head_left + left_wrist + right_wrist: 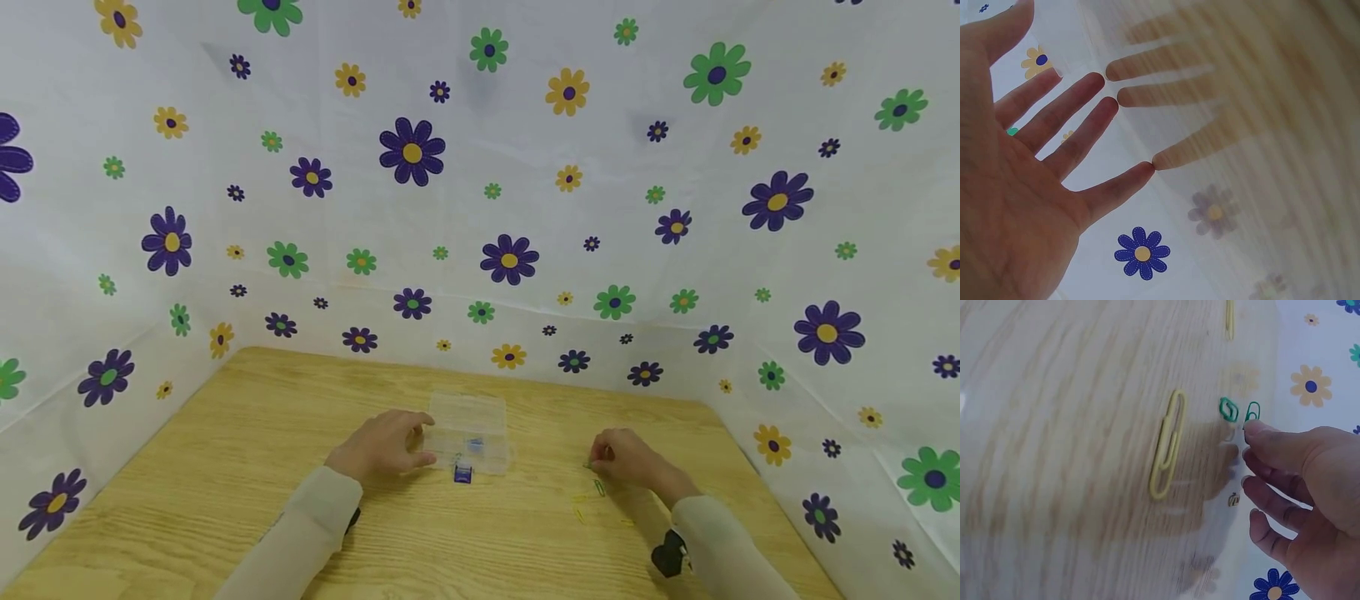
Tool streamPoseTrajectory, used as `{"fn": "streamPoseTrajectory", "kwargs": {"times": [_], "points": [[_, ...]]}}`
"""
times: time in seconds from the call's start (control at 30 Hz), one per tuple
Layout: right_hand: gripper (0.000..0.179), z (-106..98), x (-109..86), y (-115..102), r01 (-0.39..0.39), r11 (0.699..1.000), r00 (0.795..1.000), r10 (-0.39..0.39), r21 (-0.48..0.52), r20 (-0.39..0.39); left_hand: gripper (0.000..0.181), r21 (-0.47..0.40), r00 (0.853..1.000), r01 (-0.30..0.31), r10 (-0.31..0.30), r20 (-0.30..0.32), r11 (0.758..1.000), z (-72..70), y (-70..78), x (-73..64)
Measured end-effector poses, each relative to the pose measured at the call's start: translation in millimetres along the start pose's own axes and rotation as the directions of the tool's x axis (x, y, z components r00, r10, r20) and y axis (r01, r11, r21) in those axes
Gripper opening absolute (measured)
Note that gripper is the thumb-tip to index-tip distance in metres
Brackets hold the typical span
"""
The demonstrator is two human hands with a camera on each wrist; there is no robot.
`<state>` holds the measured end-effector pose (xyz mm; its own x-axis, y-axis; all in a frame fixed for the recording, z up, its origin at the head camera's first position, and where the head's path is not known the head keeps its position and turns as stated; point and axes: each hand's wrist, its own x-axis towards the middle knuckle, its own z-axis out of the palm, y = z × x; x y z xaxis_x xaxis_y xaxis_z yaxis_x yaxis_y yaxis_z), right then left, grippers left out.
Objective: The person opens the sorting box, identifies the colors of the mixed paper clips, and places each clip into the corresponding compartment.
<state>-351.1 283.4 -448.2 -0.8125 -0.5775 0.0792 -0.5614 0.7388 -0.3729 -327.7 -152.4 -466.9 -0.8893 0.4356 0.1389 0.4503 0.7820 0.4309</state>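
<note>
In the head view, a clear plastic box [491, 458] with its lid [468, 410] raised lies in the middle of the table. My left hand [382, 447] is beside its left edge, fingers extended and thumb apart; whether it touches the box cannot be told. The left wrist view shows that hand's fingers spread, with their reflections in the tabletop. My right hand [624, 456] pinches a green paper clip [1253, 409] between thumb and fingers, just over the table. Another green paper clip [598, 487] lies close by, with yellow paper clips [578, 515] in front of it.
Small light-blue things [475, 444] sit inside the box. A dark blue piece [462, 474], possibly a binder clip, is at its front edge. A further yellow paper clip [628, 523] lies nearer the right sleeve. Flowered white cloth [510, 308] walls in the wooden table [420, 542].
</note>
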Motion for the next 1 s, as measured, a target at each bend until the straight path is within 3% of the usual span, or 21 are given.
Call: {"fn": "streamPoseTrajectory", "kwargs": {"times": [0.13, 0.27, 0.57, 1.0], "points": [[0.008, 1, 4.9, -2, -0.040, 0.993, 0.999, 0.040, 0.111, 0.005, 0.061, -0.001, 1.000, -0.006, 0.006, 0.003, 1.000, 1.4, -1.4, 0.6], [0.008, -1, 13.0, -8, -0.014, 0.982, 1.000, 0.018, 0.189, -0.020, 0.061, 0.002, 1.000, -0.011, 0.011, 0.000, 1.000, 2.2, -3.0, 1.3], [0.004, -3, 31.3, -34, -0.023, 0.980, 0.998, 0.032, 0.195, -0.046, 0.061, 0.002, 1.000, 0.000, 0.000, -0.005, 1.000, 2.7, -2.5, 0.8], [0.008, 4, 51.0, -66, 0.024, 0.981, 0.986, 0.008, 0.192, -0.165, 0.060, 0.010, 1.000, 0.005, -0.005, -0.002, 1.000, 2.2, -1.3, 0.9]]}}
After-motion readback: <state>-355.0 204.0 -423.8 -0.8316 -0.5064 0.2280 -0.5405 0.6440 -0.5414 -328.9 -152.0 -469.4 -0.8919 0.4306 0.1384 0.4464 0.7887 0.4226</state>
